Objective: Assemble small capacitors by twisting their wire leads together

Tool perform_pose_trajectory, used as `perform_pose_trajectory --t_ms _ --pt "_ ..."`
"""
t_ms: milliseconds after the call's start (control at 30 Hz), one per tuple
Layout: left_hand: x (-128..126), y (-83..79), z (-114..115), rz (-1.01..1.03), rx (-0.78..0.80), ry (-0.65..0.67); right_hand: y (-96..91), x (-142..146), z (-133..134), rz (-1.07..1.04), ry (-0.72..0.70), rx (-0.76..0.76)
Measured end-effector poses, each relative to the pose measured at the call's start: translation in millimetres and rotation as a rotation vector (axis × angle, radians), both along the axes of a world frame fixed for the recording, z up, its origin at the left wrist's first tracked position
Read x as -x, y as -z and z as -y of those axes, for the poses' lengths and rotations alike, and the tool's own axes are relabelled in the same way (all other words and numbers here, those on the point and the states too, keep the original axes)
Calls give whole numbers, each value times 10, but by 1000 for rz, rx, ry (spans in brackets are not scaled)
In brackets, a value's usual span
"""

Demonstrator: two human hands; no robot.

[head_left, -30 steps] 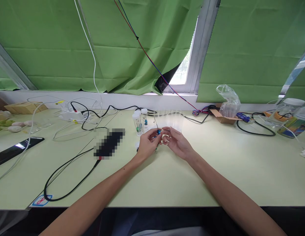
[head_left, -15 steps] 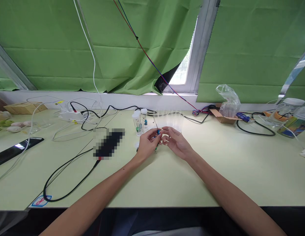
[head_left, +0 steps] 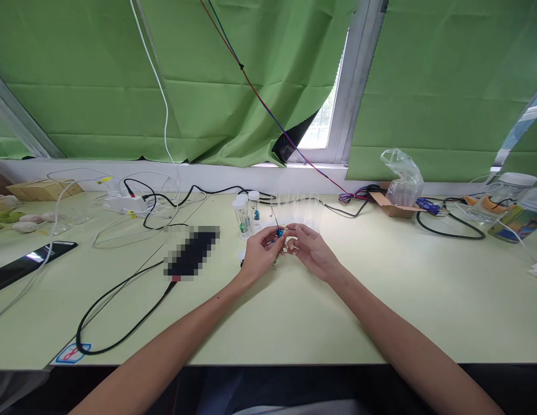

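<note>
We've got both hands together mid-table (head_left: 363, 300). Our left hand (head_left: 260, 249) is pinching a small blue piece (head_left: 280, 232) betw. thumb & fingertips, w/ a thin dark rod (head_left: 274, 217) sticking up above it, leaning a bit left. Our right hand (head_left: 315, 251) is just beside, fingers curled in twd. the piece; we can't tell from here if they're gripping anything, since the fingertips are tiny & overlap the left's.

Just behind the left hand we have clear vials (head_left: 242, 219) w/ white caps, standing upright, green & blue bits inside. Behind the right hand: a row of clear tubes (head_left: 300, 206).

Off to the left, a pixelated dark device (head_left: 192, 253) w/ a looped black cable (head_left: 79, 333), plus a flat black slab (head_left: 34, 265) near the table's left edge. Back right, a cardboard box (head_left: 398, 212) w/ crinkled clear plastic (head_left: 404, 184) in it, then a jar w/ a colourful label (head_left: 519, 219). Green curtains (head_left: 251, 109) hang behind the table.
</note>
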State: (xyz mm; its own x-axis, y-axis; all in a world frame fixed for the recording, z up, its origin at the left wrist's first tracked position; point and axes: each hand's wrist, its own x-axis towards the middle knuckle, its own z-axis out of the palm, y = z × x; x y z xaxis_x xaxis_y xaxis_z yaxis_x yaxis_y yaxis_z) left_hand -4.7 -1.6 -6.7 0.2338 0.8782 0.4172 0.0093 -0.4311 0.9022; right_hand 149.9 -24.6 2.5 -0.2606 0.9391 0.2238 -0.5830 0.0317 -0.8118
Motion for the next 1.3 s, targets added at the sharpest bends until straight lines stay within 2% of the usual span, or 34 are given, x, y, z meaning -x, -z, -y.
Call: perform_pose_trajectory --t_ms 767,1300 --pt "-10 7 22 -61 -36 -15 33 -12 -45 57 116 22" --pt "-1 17 25 -120 -129 -37 22 -21 -45 12 103 50"
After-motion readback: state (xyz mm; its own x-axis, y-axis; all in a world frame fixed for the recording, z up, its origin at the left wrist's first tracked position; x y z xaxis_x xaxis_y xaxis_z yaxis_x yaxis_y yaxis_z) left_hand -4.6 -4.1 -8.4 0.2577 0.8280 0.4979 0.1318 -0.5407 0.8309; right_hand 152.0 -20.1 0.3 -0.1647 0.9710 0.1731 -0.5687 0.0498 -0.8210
